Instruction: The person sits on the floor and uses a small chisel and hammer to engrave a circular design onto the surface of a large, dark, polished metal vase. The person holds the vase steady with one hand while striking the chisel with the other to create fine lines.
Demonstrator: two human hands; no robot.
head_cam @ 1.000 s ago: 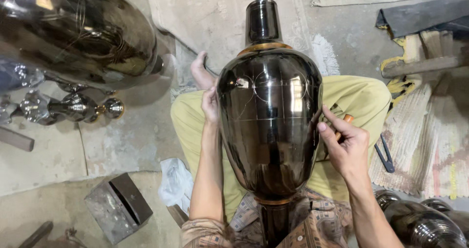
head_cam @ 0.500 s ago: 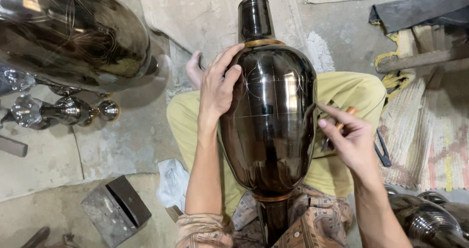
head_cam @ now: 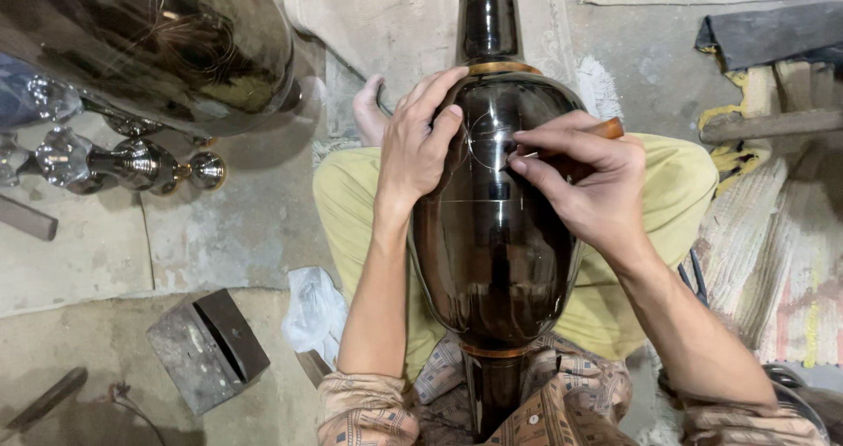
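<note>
A large dark glossy metal vase (head_cam: 492, 253) lies lengthwise across my lap, its neck pointing away from me. Thin scratched lines run over its body. My left hand (head_cam: 421, 143) rests flat on the upper left shoulder of the vase, fingers spread. My right hand (head_cam: 584, 183) pinches a thin engraving tool with a wooden handle (head_cam: 606, 130); its tip touches the vase surface near the scratched lines, close to my left fingertips.
A second big shiny vase (head_cam: 149, 42) lies at top left, with small polished metal pieces (head_cam: 132, 165) beside it. A dark metal block (head_cam: 206, 349) and a white plastic bag (head_cam: 312, 310) sit on the concrete floor at left. Striped mats (head_cam: 781, 262) and wood pieces lie at right.
My left hand has come from the vase's side onto its upper shoulder. My right hand has moved from the right flank up to the top, bringing the tool tip onto the surface.
</note>
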